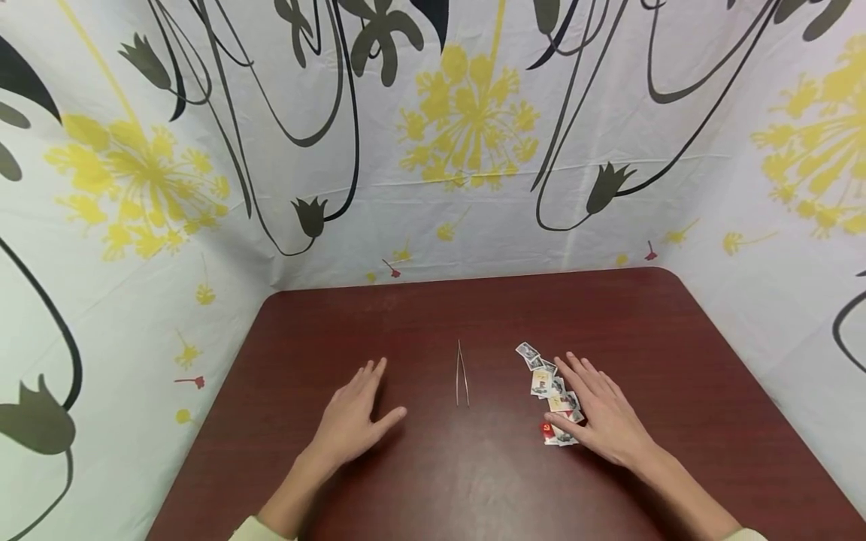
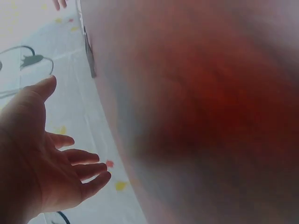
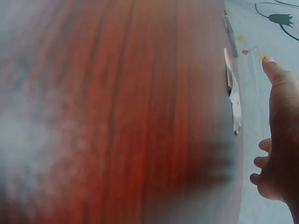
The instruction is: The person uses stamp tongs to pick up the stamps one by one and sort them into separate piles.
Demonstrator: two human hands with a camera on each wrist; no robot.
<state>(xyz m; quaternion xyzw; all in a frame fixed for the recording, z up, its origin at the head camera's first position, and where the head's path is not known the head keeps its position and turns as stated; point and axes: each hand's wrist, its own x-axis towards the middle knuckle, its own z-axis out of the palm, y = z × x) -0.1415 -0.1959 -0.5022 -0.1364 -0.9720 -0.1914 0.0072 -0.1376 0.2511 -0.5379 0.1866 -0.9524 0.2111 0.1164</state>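
Observation:
Metal tweezers (image 1: 462, 374) lie on the dark red table between the two hands, tips toward the person. To their right is a loose, overlapping row of small postage stamps (image 1: 541, 382), one partly red. My left hand (image 1: 353, 417) is left of the tweezers, palm down, fingers straight and thumb spread, holding nothing. The right hand (image 1: 602, 413) is beside the stamps, its thumb and fingertips over their right edge; whether it touches them I cannot tell. In the left wrist view the left hand (image 2: 60, 163) shows an empty palm. Seen edge-on, the stamps (image 3: 233, 95) appear near the right hand (image 3: 282, 126).
The wooden table (image 1: 406, 315) has rounded far corners. Behind it and at both sides hangs a white cloth (image 1: 379, 165) printed with grey tulips and yellow flowers. Pale sleeves (image 1: 260, 530) show at the lower edge.

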